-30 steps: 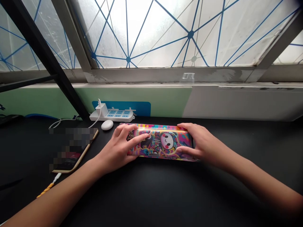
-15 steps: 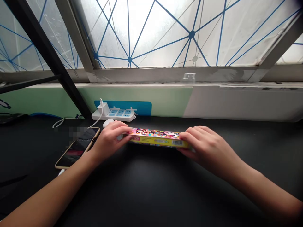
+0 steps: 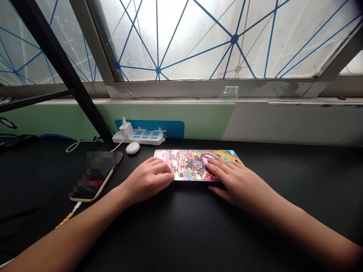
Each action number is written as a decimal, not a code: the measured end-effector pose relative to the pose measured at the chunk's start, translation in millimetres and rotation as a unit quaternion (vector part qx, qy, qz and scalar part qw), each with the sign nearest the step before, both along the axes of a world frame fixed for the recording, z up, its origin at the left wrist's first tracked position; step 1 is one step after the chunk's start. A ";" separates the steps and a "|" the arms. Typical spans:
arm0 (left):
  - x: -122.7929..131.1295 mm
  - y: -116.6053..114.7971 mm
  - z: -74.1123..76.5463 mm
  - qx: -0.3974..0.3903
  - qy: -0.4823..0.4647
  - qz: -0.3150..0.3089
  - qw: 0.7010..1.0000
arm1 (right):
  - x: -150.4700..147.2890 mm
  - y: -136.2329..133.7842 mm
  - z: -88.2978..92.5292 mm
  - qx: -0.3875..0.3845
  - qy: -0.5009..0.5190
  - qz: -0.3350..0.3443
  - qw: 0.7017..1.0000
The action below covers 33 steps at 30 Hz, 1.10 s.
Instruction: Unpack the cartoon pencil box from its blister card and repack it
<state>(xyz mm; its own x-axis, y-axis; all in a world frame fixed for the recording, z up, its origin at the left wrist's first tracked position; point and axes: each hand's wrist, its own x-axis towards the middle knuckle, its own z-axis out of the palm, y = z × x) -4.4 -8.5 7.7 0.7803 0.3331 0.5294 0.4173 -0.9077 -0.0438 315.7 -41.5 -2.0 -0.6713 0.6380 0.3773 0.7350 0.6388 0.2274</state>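
A flat, brightly printed cardboard box (image 3: 187, 165) lies on the black table with its large colourful face up. My left hand (image 3: 151, 174) is at the box's left end, its fingers curled and the thumb against the near left corner. Across the right part of the printed face rests my right hand (image 3: 231, 175), fingers stretched out flat and the thumb apart on the near side. What the curled left fingertips touch is partly hidden.
To the left lies a phone (image 3: 99, 177) with a cable plugged into its near end. A white rounded mouse-like object (image 3: 132, 148) sits before a power strip (image 3: 147, 139) with a plugged-in charger. A black slanted post (image 3: 62, 64) rises at the left, with a window behind.
The box stood tilted with its yellow side toward me, held at both ends. Now it lies flat, top face showing. My right hand has spread onto its face; my left has come nearer.
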 end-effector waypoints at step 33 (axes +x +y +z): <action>12.1 4.0 -21.1 -0.464 -0.223 0.198 0.834 | -42.8 -15.0 -15.3 -0.014 -0.004 0.002 1.000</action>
